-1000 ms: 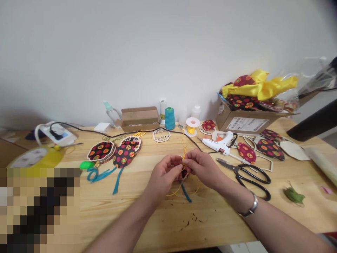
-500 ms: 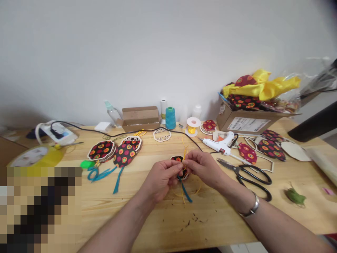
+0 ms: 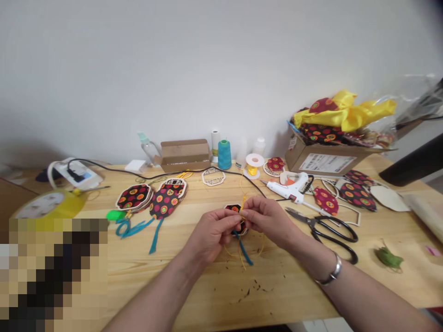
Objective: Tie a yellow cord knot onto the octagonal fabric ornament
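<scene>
My left hand (image 3: pixel 212 230) and my right hand (image 3: pixel 265 219) meet over the middle of the wooden table (image 3: pixel 207 295). Both pinch a thin yellow cord (image 3: pixel 243 200) that runs up toward a yellow spool (image 3: pixel 253 165) at the back. Between the fingers sits a small dark patterned fabric ornament (image 3: pixel 236 210) with a teal tassel (image 3: pixel 243 250) hanging below it. Loose yellow cord loops on the table under my hands.
Black scissors (image 3: pixel 327 230) and a white glue gun (image 3: pixel 289 189) lie right of my hands. Finished patterned ornaments (image 3: pixel 152 198) with teal tassels lie to the left. A cardboard box (image 3: pixel 325 159) of fabric stands back right, a teal thread spool (image 3: pixel 224 154) at the back.
My hands lowered slightly and the patterned ornament with its teal tassel came into view between my fingers. Both hands keep pinching the yellow cord.
</scene>
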Demonstrator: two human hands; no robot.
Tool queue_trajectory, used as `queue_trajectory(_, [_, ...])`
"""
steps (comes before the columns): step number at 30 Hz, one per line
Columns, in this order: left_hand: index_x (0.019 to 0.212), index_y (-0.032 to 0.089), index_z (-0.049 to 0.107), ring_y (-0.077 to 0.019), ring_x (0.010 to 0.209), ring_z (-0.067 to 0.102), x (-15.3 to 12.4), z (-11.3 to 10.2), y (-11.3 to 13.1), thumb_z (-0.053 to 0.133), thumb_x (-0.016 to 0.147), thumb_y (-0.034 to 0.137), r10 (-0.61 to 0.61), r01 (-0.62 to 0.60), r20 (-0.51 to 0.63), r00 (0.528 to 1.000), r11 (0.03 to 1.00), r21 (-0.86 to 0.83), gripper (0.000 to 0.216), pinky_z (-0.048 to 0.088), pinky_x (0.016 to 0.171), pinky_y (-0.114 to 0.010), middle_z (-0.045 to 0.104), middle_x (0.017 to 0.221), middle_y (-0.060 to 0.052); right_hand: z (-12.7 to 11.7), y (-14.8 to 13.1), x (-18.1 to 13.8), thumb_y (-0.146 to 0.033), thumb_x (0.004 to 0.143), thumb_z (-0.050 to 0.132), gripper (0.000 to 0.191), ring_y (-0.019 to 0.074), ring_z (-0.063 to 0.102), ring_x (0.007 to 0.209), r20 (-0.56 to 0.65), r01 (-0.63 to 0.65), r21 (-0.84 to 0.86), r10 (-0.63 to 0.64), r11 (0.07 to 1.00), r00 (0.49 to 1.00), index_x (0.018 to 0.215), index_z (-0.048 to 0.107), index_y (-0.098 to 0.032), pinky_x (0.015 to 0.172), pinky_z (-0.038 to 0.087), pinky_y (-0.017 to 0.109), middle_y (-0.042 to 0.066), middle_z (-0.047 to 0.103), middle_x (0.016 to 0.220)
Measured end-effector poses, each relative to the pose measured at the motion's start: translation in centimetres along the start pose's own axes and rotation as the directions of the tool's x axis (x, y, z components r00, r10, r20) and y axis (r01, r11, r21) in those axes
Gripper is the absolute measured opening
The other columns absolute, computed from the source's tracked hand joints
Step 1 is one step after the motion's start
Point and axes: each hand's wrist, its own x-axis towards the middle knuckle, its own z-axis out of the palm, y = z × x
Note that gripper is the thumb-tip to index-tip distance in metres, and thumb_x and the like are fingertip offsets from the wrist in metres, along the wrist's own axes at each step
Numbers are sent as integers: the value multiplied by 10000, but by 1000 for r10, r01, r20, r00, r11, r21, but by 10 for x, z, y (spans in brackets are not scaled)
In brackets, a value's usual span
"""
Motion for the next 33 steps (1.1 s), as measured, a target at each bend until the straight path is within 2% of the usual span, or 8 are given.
queue_trajectory(4, [707, 110, 655, -28, 441, 390, 0, 0, 0, 656, 676, 263, 68, -65, -77, 995, 997, 51, 156, 192, 385, -163, 573, 584, -10, -4, -4, -2, -290, 820, 467, 170, 103, 516, 610, -11, 101, -250, -108, 963, 994, 768, 564, -160, 545, 373, 219, 21, 599, 690])
queue_trajectory(9, [752, 111, 665, -11, 398, 341, 2, 0, 0, 662, 667, 294, 158, -135, -194, 968, 983, 125, 201, 214, 383, -160, 606, 611, -15, -11, -6, -5, -363, 844, 440, 307, 111, 465, 584, -99, 84, -692, -210, 717, 973, 628, 549, -173, 533, 316, 235, 7, 564, 625])
queue_trajectory(16, [736, 118, 662, -19, 382, 334, 1, 3, 3, 672, 649, 282, 178, -148, -255, 950, 980, 134, 186, 235, 373, -156, 588, 533, 11, 5, -5, -17, -282, 886, 383, 235, 95, 477, 568, -26, 215, -709, -329, 672, 944, 736, 533, -181, 528, 329, 210, -9, 576, 649])
queue_trajectory(18, [716, 121, 657, -15, 369, 313, 1, 3, 3, 679, 639, 278, 154, -135, -259, 954, 987, 90, 176, 213, 364, -152, 559, 493, 27, 13, 0, -22, -200, 878, 379, 174, 111, 494, 614, 87, 327, -792, -434, 515, 897, 793, 528, -169, 558, 342, 227, 12, 586, 708])
queue_trajectory(22, [719, 115, 648, 1, 365, 291, 1, 1, 3, 671, 644, 267, 88, -93, -222, 971, 996, -10, 171, 201, 361, -145, 639, 613, -24, 22, 9, -27, -95, 834, 373, 161, 156, 467, 593, 428, 505, -863, -510, 15, 747, 780, 515, -147, 519, 316, 275, 42, 553, 678])
queue_trajectory(26, [745, 112, 632, 21, 348, 230, 1, -2, 1, 672, 650, 252, 58, -75, -187, 981, 994, -85, 174, 142, 348, -129, 649, 630, -40, 26, 9, -29, -84, 828, 357, 187, 169, 454, 560, 568, 541, -816, -456, -204, 685, 753, 519, -139, 511, 329, 305, 46, 523, 637])
queue_trajectory(30, [733, 129, 617, 5, 358, 323, 1, -3, 0, 691, 637, 246, 33, -59, -160, 987, 985, -160, 168, 187, 355, -119, 574, 529, 18, 25, 2, -32, -137, 844, 381, 181, 164, 463, 578, 623, 617, -767, -438, -178, 648, 757, 541, -135, 508, 340, 307, 57, 541, 659])
queue_trajectory(33, [721, 142, 616, -41, 434, 452, 1, -2, 0, 691, 639, 242, 28, -56, -140, 990, 979, -196, 150, 314, 423, -145, 539, 514, 35, 20, -4, -30, -288, 852, 420, 223, 172, 495, 686, 507, 666, -733, -544, 136, 669, 762, 560, -140, 586, 395, 308, 82, 575, 750])
